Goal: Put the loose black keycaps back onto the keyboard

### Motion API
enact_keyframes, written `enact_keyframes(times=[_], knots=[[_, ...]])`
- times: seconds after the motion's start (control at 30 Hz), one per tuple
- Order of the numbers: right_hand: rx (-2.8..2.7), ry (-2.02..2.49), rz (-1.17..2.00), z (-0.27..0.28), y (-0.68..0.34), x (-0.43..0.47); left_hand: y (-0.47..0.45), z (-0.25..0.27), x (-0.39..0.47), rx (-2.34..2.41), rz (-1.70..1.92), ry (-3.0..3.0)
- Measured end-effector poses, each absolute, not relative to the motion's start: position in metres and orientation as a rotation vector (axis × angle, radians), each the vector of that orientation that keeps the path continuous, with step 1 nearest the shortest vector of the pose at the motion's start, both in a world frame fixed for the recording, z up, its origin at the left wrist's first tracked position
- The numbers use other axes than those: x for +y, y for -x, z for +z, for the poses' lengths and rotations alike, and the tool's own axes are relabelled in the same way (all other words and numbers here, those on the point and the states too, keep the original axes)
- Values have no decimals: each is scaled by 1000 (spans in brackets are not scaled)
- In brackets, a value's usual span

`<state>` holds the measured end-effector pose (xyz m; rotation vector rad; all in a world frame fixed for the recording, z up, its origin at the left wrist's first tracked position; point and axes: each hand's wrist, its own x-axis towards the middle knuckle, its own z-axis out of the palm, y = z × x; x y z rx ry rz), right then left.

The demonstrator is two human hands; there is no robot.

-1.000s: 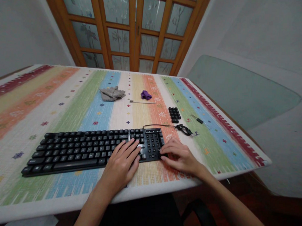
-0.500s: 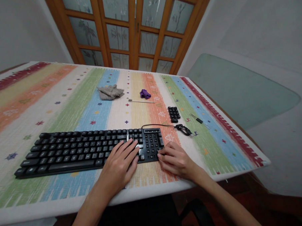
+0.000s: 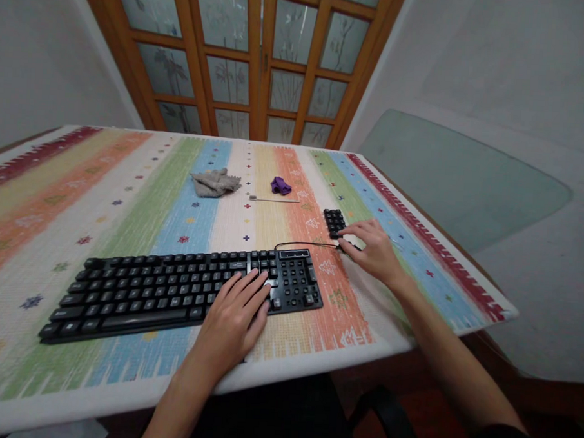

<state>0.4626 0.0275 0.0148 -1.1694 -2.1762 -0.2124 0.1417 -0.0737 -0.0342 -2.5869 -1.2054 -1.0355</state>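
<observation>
A black keyboard [image 3: 138, 290] lies across the near part of the table. Over its right part, near the arrow keys, my left hand [image 3: 234, 310] rests flat with fingers stretched out. The number pad [image 3: 295, 277] is mostly bare of caps, with one keycap [image 3: 310, 300] seated at its lower right corner. My right hand [image 3: 374, 250] is at the near end of a cluster of loose keycaps [image 3: 333, 221]. Its thumb and index finger are apart, the fingertips close to the nearest cap; contact cannot be made out. The keyboard's cable [image 3: 310, 244] runs beneath this hand, which hides its bundled end.
Beyond the keyboard lie a grey cloth [image 3: 216, 183], a purple cloth [image 3: 280, 186] and a thin rod-like brush [image 3: 273, 199]. A striped cloth [image 3: 103, 217] covers the table. Wood-framed glass doors [image 3: 230, 74] stand behind it.
My right hand has left the number pad's lower right corner and moved away from me to the loose keycaps. A keycap now shows at that corner. My left hand stays on the keyboard.
</observation>
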Motion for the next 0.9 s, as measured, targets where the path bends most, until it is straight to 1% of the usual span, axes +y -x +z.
enact_keyframes(times=[0.13,0.27,0.47,0.9], knots=[[-2254,1293,-143,5,-477,56,-142,-35,-74,-1218,-1044,2591],[-2290,1363,-90,-4,-479,63,-143,-36,-73,-1222,-1064,2598],[-2362,1457,-16,0,-476,68,-143,-36,-73,-1226,-1076,2600],[-2392,1522,38,6,-470,81,-143,-36,-73,-1222,-1074,2604]])
